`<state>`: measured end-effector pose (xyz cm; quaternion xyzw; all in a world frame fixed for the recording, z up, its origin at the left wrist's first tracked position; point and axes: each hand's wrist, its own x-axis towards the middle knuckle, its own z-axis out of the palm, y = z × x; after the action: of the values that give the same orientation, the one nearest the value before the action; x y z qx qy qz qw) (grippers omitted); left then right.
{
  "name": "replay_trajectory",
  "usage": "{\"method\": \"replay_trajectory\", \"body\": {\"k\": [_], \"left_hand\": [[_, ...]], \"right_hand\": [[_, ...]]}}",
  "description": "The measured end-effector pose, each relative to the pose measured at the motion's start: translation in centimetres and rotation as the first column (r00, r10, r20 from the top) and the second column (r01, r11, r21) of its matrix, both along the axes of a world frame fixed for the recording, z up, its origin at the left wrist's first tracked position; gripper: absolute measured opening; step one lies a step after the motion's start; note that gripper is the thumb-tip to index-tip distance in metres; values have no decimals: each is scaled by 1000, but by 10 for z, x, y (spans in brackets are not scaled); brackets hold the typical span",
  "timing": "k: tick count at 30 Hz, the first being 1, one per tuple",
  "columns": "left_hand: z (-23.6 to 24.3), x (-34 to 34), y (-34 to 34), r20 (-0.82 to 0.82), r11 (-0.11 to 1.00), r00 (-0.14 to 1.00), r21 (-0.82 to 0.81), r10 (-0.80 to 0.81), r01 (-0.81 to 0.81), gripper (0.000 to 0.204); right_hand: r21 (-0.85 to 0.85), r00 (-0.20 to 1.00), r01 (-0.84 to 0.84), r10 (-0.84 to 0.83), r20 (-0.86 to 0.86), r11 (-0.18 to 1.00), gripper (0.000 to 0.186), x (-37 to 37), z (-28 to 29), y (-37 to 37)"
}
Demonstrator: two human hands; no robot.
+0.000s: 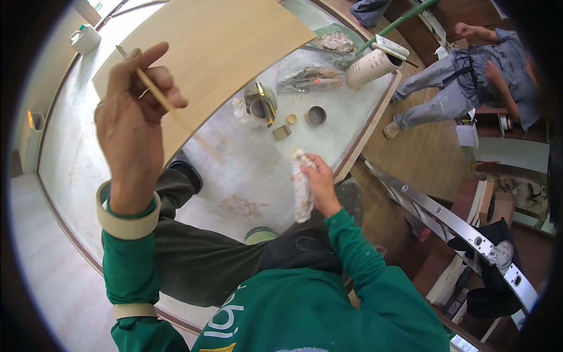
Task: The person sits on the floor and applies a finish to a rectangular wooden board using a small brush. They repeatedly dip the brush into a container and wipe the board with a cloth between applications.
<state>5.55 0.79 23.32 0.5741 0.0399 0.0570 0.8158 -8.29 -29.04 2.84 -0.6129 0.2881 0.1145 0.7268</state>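
Raised at the left, my left hand [132, 117] pinches a thin wooden stick [153, 91] that slants down to the right. The stick's upper end looks greyish; its lower end is smeared by motion. Two beige tape rolls, an upper one [128, 227] at the wrist and a lower one [136, 311], ring my left sleeve. My right hand [321, 183] is closed round a stained whitish rag [301, 193], bunched lengthwise, above my thigh. Beyond it on the pale surface are an open round tin [315, 115], a small square container [281, 132] and a yellow-and-black utility knife [267, 105].
A large curved wooden panel [217, 47] spans the far left. Plastic bags [311, 76] and a printed tube [369, 67] stand at the far edge. A metal ladder [440, 208] leans at right; a person in grey [463, 76] stands beyond. A white jug [85, 39] is far left.
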Motion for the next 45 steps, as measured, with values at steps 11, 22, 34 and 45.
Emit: {"method": "replay_trajectory", "body": {"k": [11, 22, 34, 45], "left_hand": [[-11, 21, -54, -181, 944, 983, 318, -29, 86, 45], [-23, 36, -76, -243, 824, 967, 531, -78, 200, 33], [-11, 35, -73, -196, 829, 979, 538, -58, 157, 33], [0, 38, -48, -119, 885, 993, 461, -3, 57, 33]], "right_hand": [[-867, 944, -305, 245, -221, 395, 32, 150, -143, -131], [-869, 803, -468, 333, -495, -162, 21, 199, -231, -141], [-740, 973, -221, 195, -124, 636, 30, 167, -190, -185], [-68, 958, 237, -222, 180, 969, 41, 119, -78, -163]]}}
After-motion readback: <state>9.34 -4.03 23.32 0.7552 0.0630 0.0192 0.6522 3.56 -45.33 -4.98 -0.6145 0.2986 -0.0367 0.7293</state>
